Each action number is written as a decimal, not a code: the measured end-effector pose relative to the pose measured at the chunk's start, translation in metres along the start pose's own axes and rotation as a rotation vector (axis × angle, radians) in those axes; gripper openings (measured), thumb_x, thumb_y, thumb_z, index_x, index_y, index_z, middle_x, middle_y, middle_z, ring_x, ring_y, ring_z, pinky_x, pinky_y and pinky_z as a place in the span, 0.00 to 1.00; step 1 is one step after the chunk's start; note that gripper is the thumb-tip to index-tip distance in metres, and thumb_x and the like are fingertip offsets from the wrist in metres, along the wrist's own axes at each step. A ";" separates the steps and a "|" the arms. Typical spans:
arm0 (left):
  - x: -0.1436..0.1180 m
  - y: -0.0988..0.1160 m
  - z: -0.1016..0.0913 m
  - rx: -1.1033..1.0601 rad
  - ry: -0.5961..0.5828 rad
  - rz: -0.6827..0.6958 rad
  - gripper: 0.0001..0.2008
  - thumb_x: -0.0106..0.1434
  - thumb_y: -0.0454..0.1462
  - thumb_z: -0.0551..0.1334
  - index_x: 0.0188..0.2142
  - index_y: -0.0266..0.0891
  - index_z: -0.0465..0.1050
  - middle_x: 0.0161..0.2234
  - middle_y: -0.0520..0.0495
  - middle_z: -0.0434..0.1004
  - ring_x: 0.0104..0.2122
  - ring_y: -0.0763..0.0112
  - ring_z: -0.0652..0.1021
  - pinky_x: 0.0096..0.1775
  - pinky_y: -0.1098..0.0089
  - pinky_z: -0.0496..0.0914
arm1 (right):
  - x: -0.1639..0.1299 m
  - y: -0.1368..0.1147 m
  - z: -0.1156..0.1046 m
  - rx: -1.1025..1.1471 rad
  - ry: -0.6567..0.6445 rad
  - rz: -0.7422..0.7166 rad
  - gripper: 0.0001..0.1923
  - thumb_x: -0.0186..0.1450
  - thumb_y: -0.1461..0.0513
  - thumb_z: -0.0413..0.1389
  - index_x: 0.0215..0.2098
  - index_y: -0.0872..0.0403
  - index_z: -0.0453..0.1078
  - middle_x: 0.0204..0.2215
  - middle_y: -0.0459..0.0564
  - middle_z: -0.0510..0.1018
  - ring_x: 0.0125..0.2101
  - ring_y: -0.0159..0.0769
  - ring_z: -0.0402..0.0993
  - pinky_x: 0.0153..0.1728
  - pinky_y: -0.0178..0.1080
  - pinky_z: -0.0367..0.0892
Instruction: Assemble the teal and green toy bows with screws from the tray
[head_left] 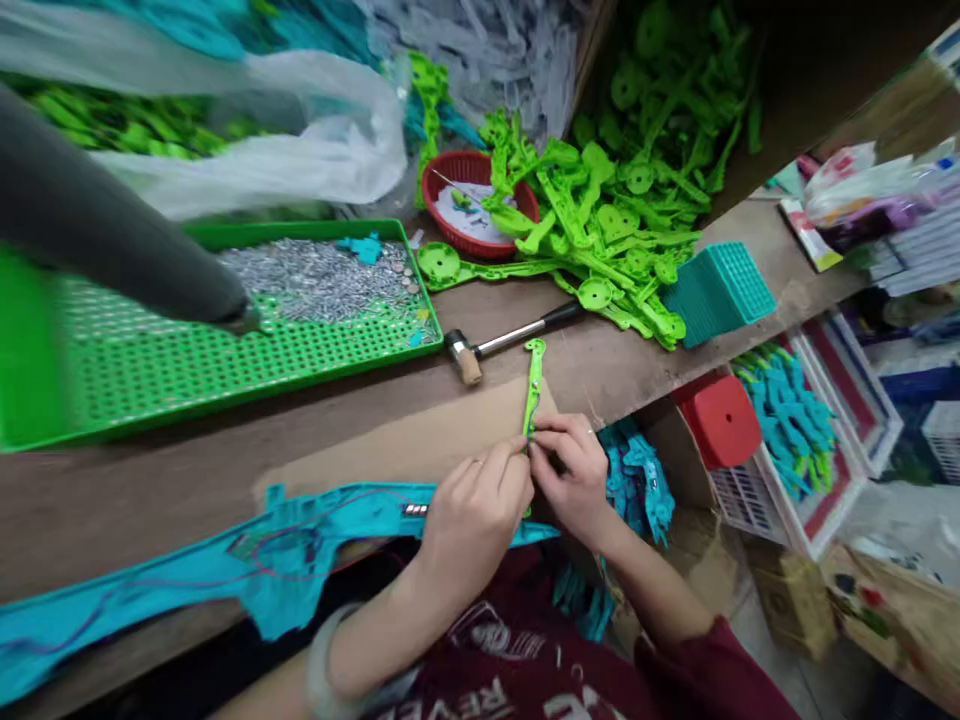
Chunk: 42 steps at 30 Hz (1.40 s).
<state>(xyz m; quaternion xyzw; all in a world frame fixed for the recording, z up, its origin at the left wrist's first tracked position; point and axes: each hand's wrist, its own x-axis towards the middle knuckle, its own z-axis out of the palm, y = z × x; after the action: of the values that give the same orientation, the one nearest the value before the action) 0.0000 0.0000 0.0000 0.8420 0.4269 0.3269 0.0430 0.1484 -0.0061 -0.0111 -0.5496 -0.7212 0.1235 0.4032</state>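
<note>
1. Brown wood of the table (150,510) ran across the view, and a dark grey rod (127,215), blurred, slanted in from the left.
2. Beneath its tip, a green tray (187,365) held a heap of screws (315,280).
3. Along the near edge lay a long blue shell (281,600) with a thin wire across it.
4. Cardboard (390,430) lay beyond the shell; a hammer (517,337) rested between tray and green pile (600,215).
5. Behind the hammer sat a red basket (469,246).
6. Over the cardboard's right end, the left hand (472,510) pinched a slim green piece (534,380), its far end pointing away from the person.
7. From the right, the right hand (576,475) met it, fingers bent at the piece's edge; their exact grip could not be told.
8. Farther right stood a teal stack (724,290) and a red stool (726,420).
</note>
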 end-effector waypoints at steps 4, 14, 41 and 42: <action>0.001 -0.003 -0.004 -0.023 -0.015 -0.015 0.11 0.70 0.27 0.54 0.33 0.36 0.71 0.35 0.43 0.81 0.30 0.64 0.80 0.34 0.66 0.72 | 0.005 -0.001 -0.004 0.027 -0.028 0.054 0.04 0.68 0.68 0.58 0.37 0.54 0.74 0.38 0.50 0.79 0.40 0.36 0.74 0.41 0.40 0.71; -0.003 -0.010 -0.005 -0.166 -0.075 -0.101 0.10 0.71 0.30 0.53 0.32 0.39 0.67 0.35 0.46 0.80 0.29 0.66 0.80 0.30 0.68 0.70 | 0.010 0.001 -0.011 -0.151 -0.133 -0.094 0.08 0.71 0.67 0.54 0.37 0.55 0.75 0.37 0.54 0.78 0.38 0.39 0.70 0.39 0.43 0.71; -0.001 -0.011 -0.004 -0.113 -0.061 -0.078 0.10 0.69 0.28 0.55 0.31 0.40 0.66 0.36 0.47 0.82 0.28 0.67 0.81 0.29 0.67 0.69 | 0.026 0.030 -0.021 0.033 -0.327 -0.281 0.04 0.73 0.67 0.52 0.43 0.56 0.69 0.40 0.55 0.75 0.42 0.38 0.71 0.42 0.40 0.74; -0.001 -0.011 -0.004 -0.117 -0.059 -0.077 0.10 0.69 0.28 0.55 0.31 0.40 0.66 0.36 0.47 0.82 0.27 0.68 0.81 0.29 0.67 0.69 | 0.028 0.033 -0.022 0.025 -0.341 -0.318 0.05 0.73 0.67 0.52 0.42 0.56 0.69 0.40 0.55 0.75 0.42 0.38 0.71 0.41 0.39 0.74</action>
<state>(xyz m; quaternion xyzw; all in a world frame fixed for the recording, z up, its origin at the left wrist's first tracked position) -0.0105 0.0057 -0.0007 0.8303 0.4377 0.3246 0.1171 0.1845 0.0251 -0.0050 -0.3952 -0.8548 0.1584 0.2967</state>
